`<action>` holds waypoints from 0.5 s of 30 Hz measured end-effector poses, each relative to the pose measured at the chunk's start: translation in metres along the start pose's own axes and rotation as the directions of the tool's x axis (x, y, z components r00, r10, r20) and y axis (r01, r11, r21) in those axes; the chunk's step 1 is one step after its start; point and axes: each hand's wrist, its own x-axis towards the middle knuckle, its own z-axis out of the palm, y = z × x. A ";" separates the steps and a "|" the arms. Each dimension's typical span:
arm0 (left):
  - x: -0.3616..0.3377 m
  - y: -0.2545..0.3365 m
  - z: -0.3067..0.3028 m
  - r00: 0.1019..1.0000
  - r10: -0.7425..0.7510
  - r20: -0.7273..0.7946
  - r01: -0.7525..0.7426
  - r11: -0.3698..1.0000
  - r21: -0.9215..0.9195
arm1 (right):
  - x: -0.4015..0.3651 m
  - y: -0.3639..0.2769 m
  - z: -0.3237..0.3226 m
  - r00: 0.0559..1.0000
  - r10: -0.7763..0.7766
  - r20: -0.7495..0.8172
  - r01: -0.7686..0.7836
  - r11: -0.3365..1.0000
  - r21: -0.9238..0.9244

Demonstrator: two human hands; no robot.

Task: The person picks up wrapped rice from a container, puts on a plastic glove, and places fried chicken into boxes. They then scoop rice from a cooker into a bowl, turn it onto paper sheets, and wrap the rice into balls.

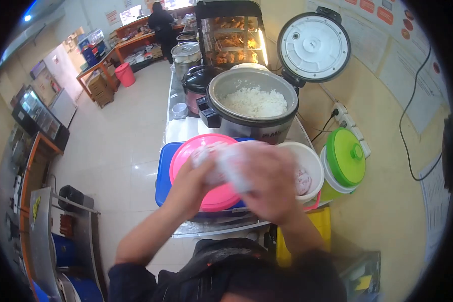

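Observation:
Both my hands are raised over a round pink lid [219, 200], which lies on a blue container [164, 176]. My left hand [191, 181] is closed on a white wrapper with red print [231, 168]. My right hand [269, 176], blurred by motion, is closed on the other side of the same wrapper. What the wrapper contains is hidden. Right of my right hand, a white tub [314, 163] holds a printed wrapped packet [302, 181]. Beyond my hands stands an open rice cooker [221, 113] with white rice [256, 102] inside.
A green-lidded jug [346, 157] stands by the right wall. Behind the cooker are its raised lid [314, 46], a smaller black-lidded cooker [201, 79], a metal pot [186, 53] and a lit food display [234, 38]. A person in dark clothes [161, 30] stands far back.

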 end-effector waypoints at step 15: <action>-0.158 -0.101 -0.118 0.991 0.070 -0.111 -0.130 0.431 -0.893 | 0.002 -0.027 0.071 0.938 0.242 0.249 -0.276 0.955 0.111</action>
